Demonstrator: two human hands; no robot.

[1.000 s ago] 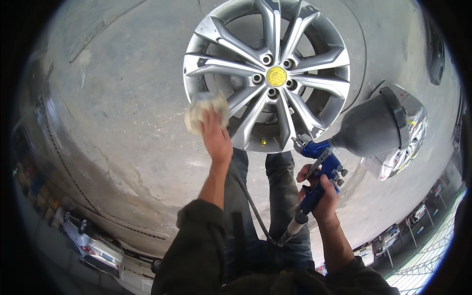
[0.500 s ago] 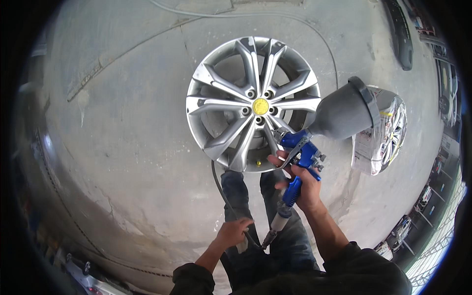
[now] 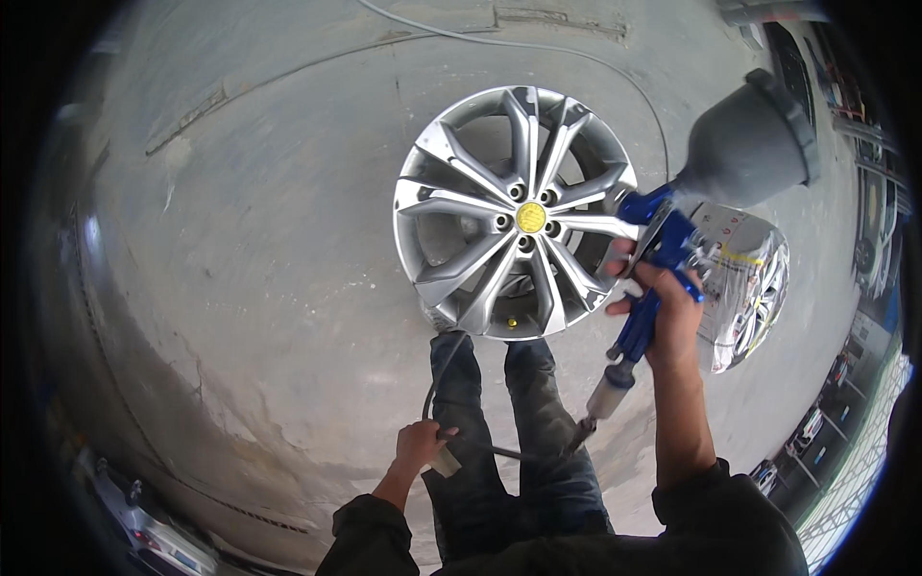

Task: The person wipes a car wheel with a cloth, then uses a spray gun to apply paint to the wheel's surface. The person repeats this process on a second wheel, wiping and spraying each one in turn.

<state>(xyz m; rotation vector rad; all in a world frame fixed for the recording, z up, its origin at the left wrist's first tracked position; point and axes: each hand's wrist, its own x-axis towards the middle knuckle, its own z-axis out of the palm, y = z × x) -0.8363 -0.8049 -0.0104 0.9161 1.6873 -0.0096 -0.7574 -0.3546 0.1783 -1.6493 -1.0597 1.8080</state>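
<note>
My right hand is wrapped round the handle of a blue spray gun, its fingers at the trigger. A large grey paint cup tilts up from the gun, over the right side of a silver alloy wheel. The wheel lies flat on the floor, with a yellow disc at its hub and dark patches on some spokes. From the gun's filter end an air hose runs to my left hand, which is closed round it. A small beige piece pokes out below that hand.
Another wheel, partly covered with printed sheeting and yellow tape, lies on the right. A pale hose crosses the concrete floor beyond the wheel. A car shows at the lower left, others along the right rim.
My right hand has swung the spray gun right and farther from me, off the wheel's lower spokes. My left hand has shifted left with the hose. The view has shifted slightly.
</note>
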